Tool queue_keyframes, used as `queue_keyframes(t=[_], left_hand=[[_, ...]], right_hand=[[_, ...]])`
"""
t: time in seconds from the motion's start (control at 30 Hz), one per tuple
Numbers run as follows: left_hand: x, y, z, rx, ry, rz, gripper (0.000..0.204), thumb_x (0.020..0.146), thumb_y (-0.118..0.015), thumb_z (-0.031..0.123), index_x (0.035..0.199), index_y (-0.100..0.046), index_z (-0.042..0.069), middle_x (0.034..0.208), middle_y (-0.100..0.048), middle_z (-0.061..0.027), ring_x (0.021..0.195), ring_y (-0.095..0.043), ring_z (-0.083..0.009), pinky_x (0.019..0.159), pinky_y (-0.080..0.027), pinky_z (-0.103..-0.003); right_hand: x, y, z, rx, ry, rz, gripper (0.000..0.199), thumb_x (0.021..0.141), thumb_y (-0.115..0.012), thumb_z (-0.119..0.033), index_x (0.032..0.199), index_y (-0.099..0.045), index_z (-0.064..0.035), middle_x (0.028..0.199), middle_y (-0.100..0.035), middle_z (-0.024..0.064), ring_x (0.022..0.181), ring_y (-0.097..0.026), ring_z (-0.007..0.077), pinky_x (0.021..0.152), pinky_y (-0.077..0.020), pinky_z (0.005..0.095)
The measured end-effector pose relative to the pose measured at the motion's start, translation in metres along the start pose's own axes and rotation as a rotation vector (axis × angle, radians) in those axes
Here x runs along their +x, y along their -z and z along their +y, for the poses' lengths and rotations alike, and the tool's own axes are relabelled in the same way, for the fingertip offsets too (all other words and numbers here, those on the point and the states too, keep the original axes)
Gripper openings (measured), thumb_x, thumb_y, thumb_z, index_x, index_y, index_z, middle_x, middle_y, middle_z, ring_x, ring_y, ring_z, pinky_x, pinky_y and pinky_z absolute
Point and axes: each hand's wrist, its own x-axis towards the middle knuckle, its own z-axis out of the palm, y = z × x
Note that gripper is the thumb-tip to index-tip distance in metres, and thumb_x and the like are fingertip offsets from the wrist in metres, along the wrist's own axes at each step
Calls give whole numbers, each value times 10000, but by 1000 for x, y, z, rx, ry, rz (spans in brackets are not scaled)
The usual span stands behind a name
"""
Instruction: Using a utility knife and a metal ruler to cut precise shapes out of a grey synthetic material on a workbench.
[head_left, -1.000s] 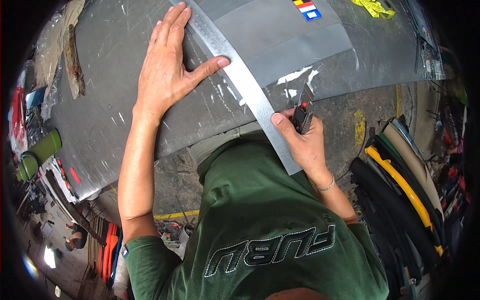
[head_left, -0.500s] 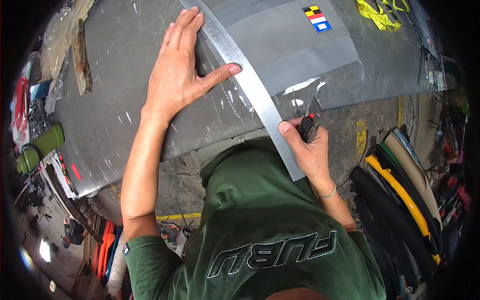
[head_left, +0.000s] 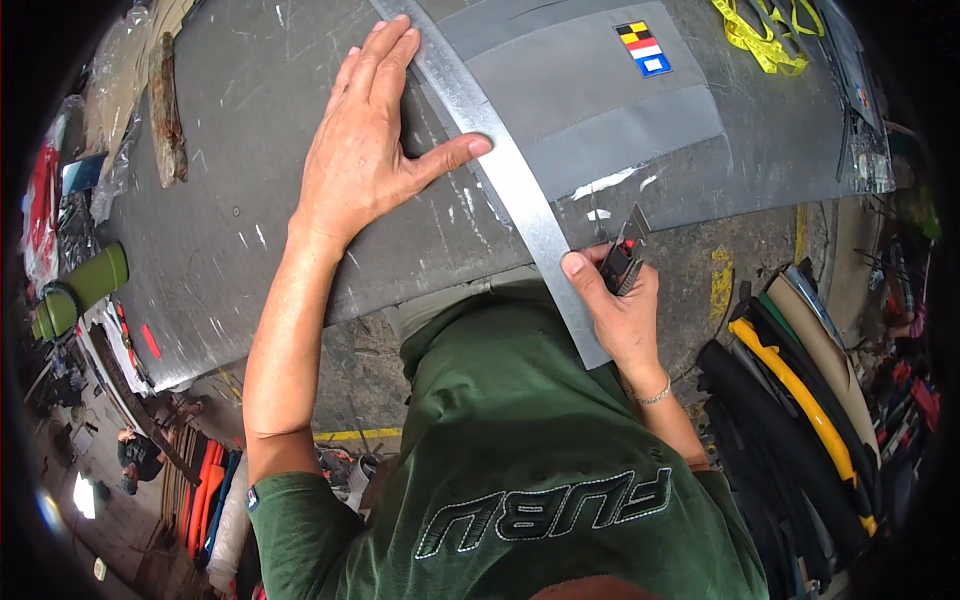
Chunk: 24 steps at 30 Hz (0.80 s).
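Observation:
A long metal ruler [head_left: 512,190] lies slanted over the table's front edge, its near end reaching toward my shirt. My left hand [head_left: 360,155] is spread out beside it, fingertips and thumb tip resting on the ruler's left side. The right hand [head_left: 622,318] grips a dark utility knife [head_left: 621,266], its blade pointing up and away, while the thumb presses on the ruler's near part. Under and right of the ruler is a grey fabric piece [head_left: 590,95] with stitched seams. A colourful flag patch [head_left: 642,48] sits on that fabric.
The dark worktop [head_left: 240,290] is scratched. A yellow tape measure [head_left: 760,40] lies at the far right, a wood strip [head_left: 167,110] at the far left. A green roll [head_left: 85,290] rests by the left edge. Several fabric rolls [head_left: 800,390] stand on the right.
The view has shifted slightly, so the worktop and what lies on it appear a little lower. Both hands keep the same hold on the ruler and knife.

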Motion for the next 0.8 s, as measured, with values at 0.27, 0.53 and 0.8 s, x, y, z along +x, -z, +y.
queue_keyframes(t=[0.27,0.53,0.8], left_hand=[[1,0,-1,-1,14,-16,1065,736,-863,580,1526,-438,6,1610,-408,-187,1493,-392,-354,1272,-247,-511],[9,20,14,34,105,-201,1114,751,-878,507,1505,-339,-110,1551,-380,-335,1469,-373,-463,1245,-279,-529],[5,19,6,-181,117,-93,747,881,-782,346,1430,-477,-58,1482,-490,-315,1441,-428,-452,1235,-305,-496]], right_hand=[[0,-1,-1,-7,14,3,260,938,-807,-232,842,-712,-10,686,-545,-91,646,-443,22,580,-334,237],[0,-1,-1,-21,4,4,244,939,-803,-219,855,-717,-6,694,-553,-87,654,-450,25,585,-344,239],[0,0,0,-16,-15,8,254,937,-809,-238,878,-714,-10,734,-577,-84,684,-464,29,614,-364,236]])
